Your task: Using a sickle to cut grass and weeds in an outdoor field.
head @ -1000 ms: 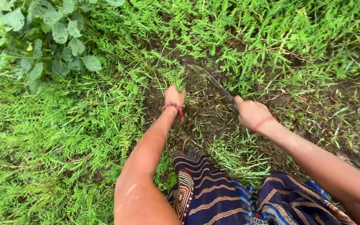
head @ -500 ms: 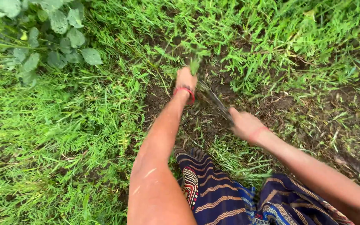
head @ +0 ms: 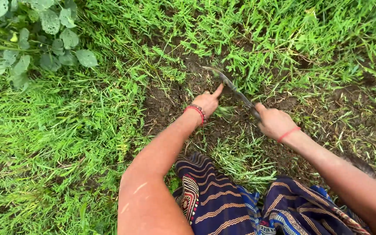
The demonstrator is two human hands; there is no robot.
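Sickle [head: 233,90] between both hands, bare soil [head: 164,106] under them, leafy plant [head: 35,39] far left
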